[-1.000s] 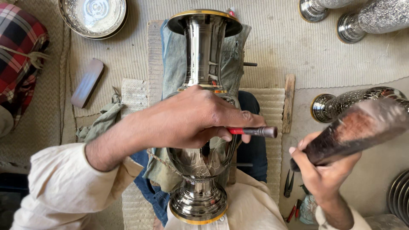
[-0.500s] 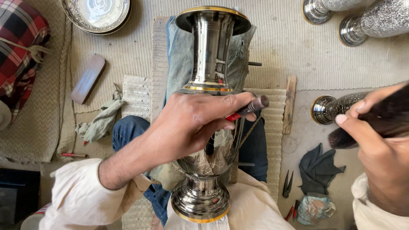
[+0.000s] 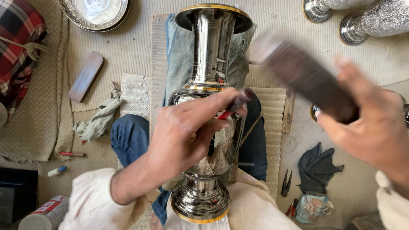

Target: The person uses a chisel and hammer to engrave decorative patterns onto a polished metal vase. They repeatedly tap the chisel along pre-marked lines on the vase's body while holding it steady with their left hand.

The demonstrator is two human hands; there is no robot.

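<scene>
Mid-engraving pass on the metal vase (image 3: 208, 85): it lay lengthwise across my lap, centre of frame, mouth toward the top edge, gold-rimmed foot at the bottom, padded on a denim cloth (image 3: 177, 55). My left hand (image 3: 183, 140) was draped over the vase belly, fingers curled tight around a chisel (image 3: 233, 104) with a red band, its tip set against the shoulder just under the gold ring. My right hand (image 3: 375, 127), right of frame, was closed around a dark wooden mallet (image 3: 304, 79), raised clear of the chisel and motion-blurred, so I read it as mid-swing. Faint scribed lines showed on the belly below my left hand; judging by those, the pattern was only started. Next move as I judged it: land the mallet square on the chisel head, keep the left grip firm so the tip didn't skate on the polished curve, then walk the tip along the line. Around me: a grey rag (image 3: 100, 121) and wooden block (image 3: 86, 76) at left, pliers (image 3: 286, 184) and a dark cloth (image 3: 317, 166) lower right, more silver vessels (image 3: 375, 19) upper right.
</scene>
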